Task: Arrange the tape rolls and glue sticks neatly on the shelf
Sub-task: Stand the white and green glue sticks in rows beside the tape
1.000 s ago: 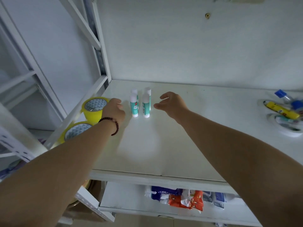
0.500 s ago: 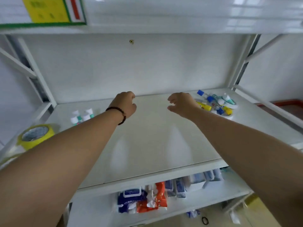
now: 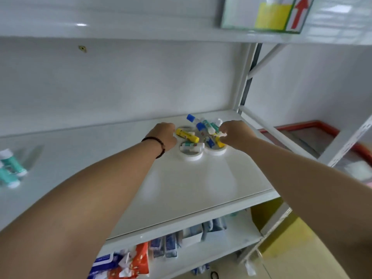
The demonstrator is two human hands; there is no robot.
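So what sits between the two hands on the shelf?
In the head view, a yellow glue stick and a teal one lie on white tape rolls between the hands.

Blurred teal glue sticks [image 3: 12, 170] cut off at the left edge; both hands' fingertips hidden among the pile of glue sticks [image 3: 203, 131]

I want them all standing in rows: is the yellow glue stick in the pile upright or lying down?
Lying down. The yellow glue stick rests on its side across the white tape rolls, beside the left hand.
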